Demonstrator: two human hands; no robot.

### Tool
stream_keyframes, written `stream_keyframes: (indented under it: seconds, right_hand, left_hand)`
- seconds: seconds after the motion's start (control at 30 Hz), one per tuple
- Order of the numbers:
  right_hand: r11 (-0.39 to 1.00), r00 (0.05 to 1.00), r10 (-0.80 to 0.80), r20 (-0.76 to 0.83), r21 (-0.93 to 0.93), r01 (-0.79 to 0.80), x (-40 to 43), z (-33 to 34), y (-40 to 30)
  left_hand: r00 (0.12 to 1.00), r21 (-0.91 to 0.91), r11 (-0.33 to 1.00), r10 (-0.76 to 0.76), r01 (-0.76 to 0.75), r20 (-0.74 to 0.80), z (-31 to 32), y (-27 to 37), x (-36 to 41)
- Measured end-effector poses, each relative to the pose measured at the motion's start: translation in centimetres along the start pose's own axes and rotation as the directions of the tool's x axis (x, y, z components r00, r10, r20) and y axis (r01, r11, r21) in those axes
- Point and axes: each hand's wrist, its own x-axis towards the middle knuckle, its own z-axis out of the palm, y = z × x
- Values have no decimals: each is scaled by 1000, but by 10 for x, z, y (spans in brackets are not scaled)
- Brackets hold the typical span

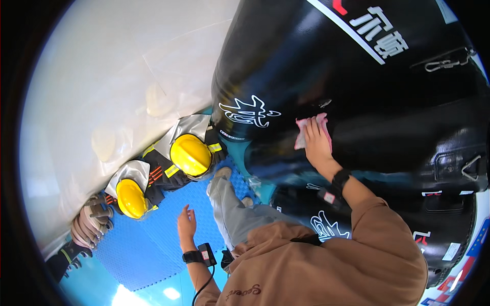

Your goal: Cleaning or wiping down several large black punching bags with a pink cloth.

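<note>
My right hand [318, 147] presses a pink-and-white cloth [301, 134] flat against the side of a large black punching bag [356, 126]. The fingers lie spread over the cloth and hide part of it. Just above the cloth is a small pale scuff [325, 103] on the bag's glossy surface. My left hand [186, 223] hangs free over the blue mat at my left side, holding nothing, its fingers loosely bent and apart. Black straps with small devices circle both wrists, and a cable runs from the left one.
Another black punching bag [333, 214] stands close at my right. Along the pale wall [115, 76] sit two yellow firefighter helmets [190, 155] with silver neck covers, on dark protective clothing with reflective strips. A bundle of gloves [90, 223] lies beyond them. Blue foam mat [153, 244] covers the floor.
</note>
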Motion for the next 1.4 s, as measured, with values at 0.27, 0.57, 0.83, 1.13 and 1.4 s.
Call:
stream_keyframes:
  seconds: [0.27, 0.57, 0.83, 1.13, 1.4]
  right_hand:
    - [820, 984, 63, -167, 570, 44, -122, 32, -14]
    - [844, 976, 40, -214, 531, 82, -156, 64, -5]
    - [940, 980, 85, -179, 341, -19, -6, 44, -46]
    - [981, 998, 63, -4, 182, -61, 85, 60, -31]
    - [948, 989, -56, -135, 304, 96, 19, 48, -46]
  left_hand:
    - [985, -40, 985, 167, -165, 40, 25, 46, 1]
    - [978, 17, 991, 130, -134, 160, 53, 13, -22]
    - [989, -5, 997, 76, -76, 127, 37, 9, -6]
    - [994, 23, 995, -98, 97, 48, 24, -32, 3]
    - [991, 28, 995, -94, 91, 97, 31, -29, -4]
